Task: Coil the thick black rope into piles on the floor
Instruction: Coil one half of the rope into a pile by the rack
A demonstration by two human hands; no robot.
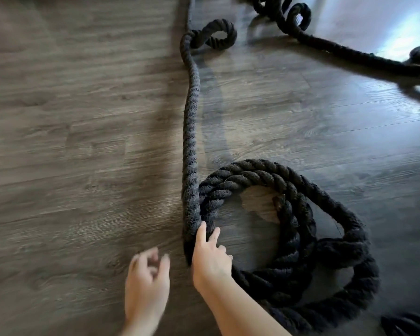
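Rope (190,132): one thick black twisted length, lying on the wood-plank floor (70,141).
Coil (289,229): one pile, about three rough turns counted, stacked unevenly, flat on the floor, hollow in the middle with bare planks showing.
Straight run: one stretch leaving the coil's left edge and going straight away from it toward the far side, touching the coil's left flank along its lower part.
Small loop (216,33): one, at the far end of the straight run, well beyond the coil, curling right.
Far loops (298,16): at least two curls, farther off than the coil and to its right, joined by a long diagonal stretch running toward the right edge; whether part of the same rope, cannot tell.
Extra rope bit (407,323): one dark piece at the bottom right corner, just right of the coil, mostly cut off.
Right hand (211,258): one, at the coil's left edge, grip wrapped round the rope where the straight run meets the coil, fingers curled over it.
Left hand (147,284): one, left of the coil, apart from the rope, blurred; grip loose, fingers gently curled, holding nothing.
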